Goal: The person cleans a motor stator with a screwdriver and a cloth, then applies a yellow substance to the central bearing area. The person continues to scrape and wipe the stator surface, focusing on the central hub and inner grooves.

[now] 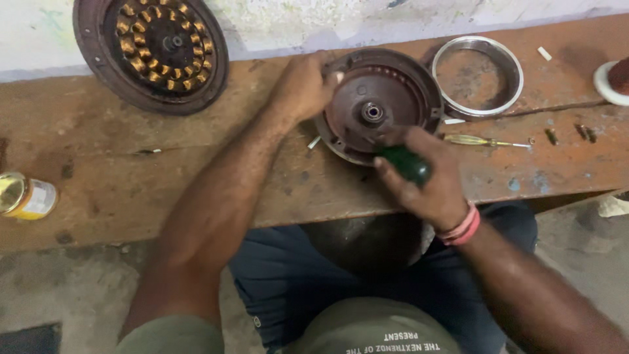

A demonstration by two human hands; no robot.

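Left hand [304,85]: clasps the upper-left rim of the round brown motor housing [380,105], centre of the frame on the wooden surface [131,170].
Right hand [426,177]: clenched around a green-handled tool [405,164] at the housing's lower edge.
Upper right: metal ring [478,77].

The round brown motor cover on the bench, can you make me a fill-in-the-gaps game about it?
1. The left hand grips the brown motor cover by its ____ edge.
2. The right hand holds a tool with a ____ handle.
3. A shiny metal ring lies on the cover's ____ side.
4. The yellow-handled screwdriver lies on the ____ bench.

Missing words: left; green; right; wooden
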